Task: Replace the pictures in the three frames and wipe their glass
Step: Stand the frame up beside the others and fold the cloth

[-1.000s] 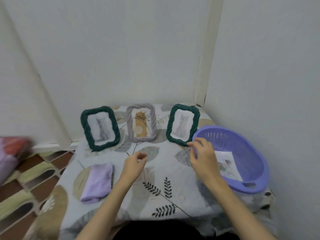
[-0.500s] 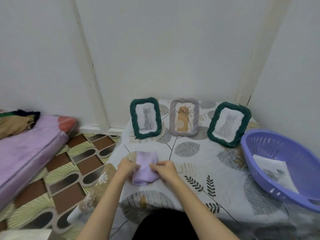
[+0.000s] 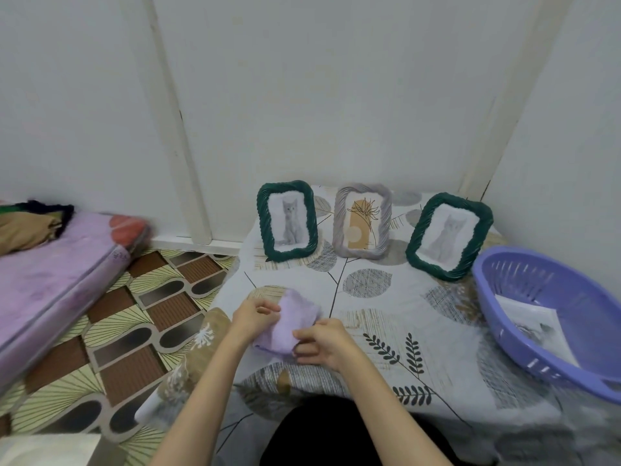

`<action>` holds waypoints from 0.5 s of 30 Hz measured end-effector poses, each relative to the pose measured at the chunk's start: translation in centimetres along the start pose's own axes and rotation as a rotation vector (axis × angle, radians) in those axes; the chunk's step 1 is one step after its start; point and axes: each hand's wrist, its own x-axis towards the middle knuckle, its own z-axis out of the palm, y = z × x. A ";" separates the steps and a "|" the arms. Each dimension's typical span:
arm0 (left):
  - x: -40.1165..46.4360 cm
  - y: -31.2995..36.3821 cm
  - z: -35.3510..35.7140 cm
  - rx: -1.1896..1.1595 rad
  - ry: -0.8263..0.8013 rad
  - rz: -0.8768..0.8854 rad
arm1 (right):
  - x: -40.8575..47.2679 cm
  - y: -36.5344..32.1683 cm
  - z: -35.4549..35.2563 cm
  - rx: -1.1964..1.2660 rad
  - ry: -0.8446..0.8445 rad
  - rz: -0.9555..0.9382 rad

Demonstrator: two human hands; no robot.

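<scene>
Three frames stand upright at the back of the table against the wall. The left green frame [image 3: 287, 220] and the right green frame [image 3: 448, 236] each show a grey cat picture. Between them the grey frame [image 3: 363, 225] shows a tan plant print. A folded lilac cloth [image 3: 290, 324] lies near the table's front left. My left hand [image 3: 253, 316] pinches its left edge and my right hand [image 3: 321, 343] pinches its right front corner.
A purple plastic basket [image 3: 524, 274] with loose paper pictures [image 3: 534, 322] inside sits at the table's right. The table [image 3: 420, 324] has a leaf-patterned cover. A pink mattress [image 3: 50, 284] lies on the patterned floor to the left. Walls close in behind and on the right.
Both hands moved from the table's middle and the basket's edge to the lilac cloth and took hold of it. The cloth has been lifted slightly. The view swung left.
</scene>
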 end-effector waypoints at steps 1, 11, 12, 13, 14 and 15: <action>0.0 0.1 -0.1 0.022 -0.040 0.020 | -0.1 0.2 0.0 0.045 -0.018 0.005; -2.0 -0.4 -1.9 0.031 -0.390 0.235 | 0.7 -1.3 0.2 -0.136 0.163 -0.122; -2.3 -0.6 -2.2 0.051 -0.486 0.228 | 0.7 -1.8 0.3 -0.079 0.131 -0.144; -2.6 -0.7 -2.4 0.071 -0.531 0.235 | 0.5 -2.4 0.5 -0.022 0.077 -0.170; -2.9 -0.7 -2.4 0.075 -0.523 0.267 | 0.4 -3.0 0.7 0.029 0.006 -0.191; -3.0 -0.9 -2.3 0.042 -0.464 0.313 | 0.4 -3.6 1.0 0.075 -0.060 -0.208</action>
